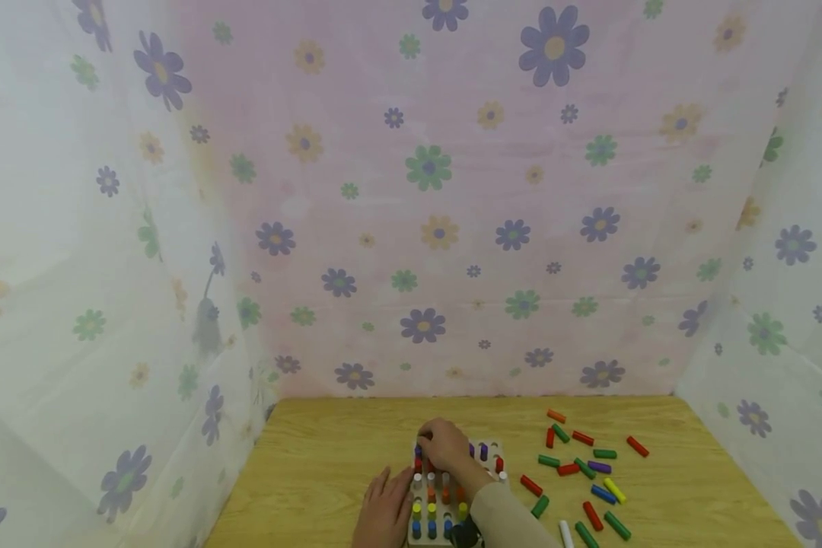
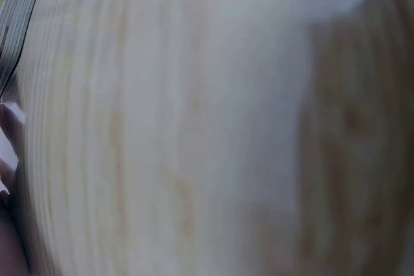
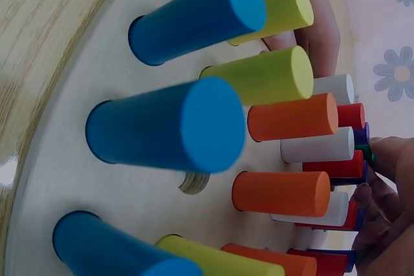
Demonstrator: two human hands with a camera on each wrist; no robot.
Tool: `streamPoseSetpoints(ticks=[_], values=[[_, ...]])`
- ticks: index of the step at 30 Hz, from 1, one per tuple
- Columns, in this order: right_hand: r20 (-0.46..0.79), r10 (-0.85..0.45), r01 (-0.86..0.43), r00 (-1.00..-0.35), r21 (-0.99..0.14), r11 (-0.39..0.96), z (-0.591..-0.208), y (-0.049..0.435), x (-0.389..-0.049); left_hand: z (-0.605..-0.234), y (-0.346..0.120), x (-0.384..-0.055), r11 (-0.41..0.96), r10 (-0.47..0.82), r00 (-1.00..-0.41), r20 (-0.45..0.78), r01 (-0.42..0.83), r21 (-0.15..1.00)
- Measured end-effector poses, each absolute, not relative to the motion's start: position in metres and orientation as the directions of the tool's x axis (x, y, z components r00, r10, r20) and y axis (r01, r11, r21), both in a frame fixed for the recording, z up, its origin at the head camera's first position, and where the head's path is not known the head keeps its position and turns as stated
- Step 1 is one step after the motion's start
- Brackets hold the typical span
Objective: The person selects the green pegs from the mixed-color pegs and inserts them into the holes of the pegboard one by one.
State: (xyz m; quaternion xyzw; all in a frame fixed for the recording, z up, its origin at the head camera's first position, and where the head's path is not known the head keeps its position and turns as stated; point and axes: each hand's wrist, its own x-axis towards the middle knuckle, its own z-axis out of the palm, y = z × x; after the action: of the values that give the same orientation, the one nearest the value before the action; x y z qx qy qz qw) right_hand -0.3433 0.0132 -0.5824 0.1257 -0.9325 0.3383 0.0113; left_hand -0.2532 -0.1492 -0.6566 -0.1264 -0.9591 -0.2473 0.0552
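Observation:
A wooden pegboard (image 3: 139, 192) stands at the table's front, with rows of blue pegs (image 3: 165, 124), yellow pegs (image 3: 265, 75), orange pegs (image 3: 281, 192), white, red and purple pegs. My right hand (image 1: 445, 444) reaches over to the board's far left corner. Its fingertips pinch a green peg (image 3: 366, 152), of which only a sliver shows in the right wrist view, beside the purple row. My left hand (image 1: 387, 506) lies flat at the board's left side, fingers stretched along its edge. Only the edges of its fingers (image 2: 8, 172) show in the left wrist view.
Loose pegs lie scattered right of the board, among them several green pegs (image 1: 617, 525), red pegs (image 1: 592, 516), a white peg (image 1: 565, 534), a blue peg (image 1: 603, 495) and a yellow peg (image 1: 615, 490). A flowered curtain (image 1: 383, 190) encloses the wooden table (image 1: 315, 449) behind and at both sides.

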Motion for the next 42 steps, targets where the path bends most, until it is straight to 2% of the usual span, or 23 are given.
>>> streamPoseSetpoints(ticks=[9,17,26,42], values=[[0.087,-0.241,-0.239,-0.967,-0.646,0.724,-0.579,0.014,-0.343,-0.655,-0.150,-0.256,0.836,0.219,-0.968,0.123,0.251,0.488],[0.114,-0.374,-0.326,-0.921,-0.750,0.576,-0.567,0.028,-0.342,-0.660,-0.154,-0.255,0.836,0.216,-0.959,0.184,0.279,0.472],[0.196,-0.476,-0.460,-0.857,-0.707,0.537,-0.551,0.054,-0.336,-0.660,-0.149,-0.260,0.843,0.202,-0.976,0.084,0.217,0.493],[0.216,-0.531,-0.506,-0.819,-0.708,0.493,-0.537,0.091,-0.315,-0.655,-0.147,-0.258,0.847,0.208,-0.976,0.067,0.214,0.486]])
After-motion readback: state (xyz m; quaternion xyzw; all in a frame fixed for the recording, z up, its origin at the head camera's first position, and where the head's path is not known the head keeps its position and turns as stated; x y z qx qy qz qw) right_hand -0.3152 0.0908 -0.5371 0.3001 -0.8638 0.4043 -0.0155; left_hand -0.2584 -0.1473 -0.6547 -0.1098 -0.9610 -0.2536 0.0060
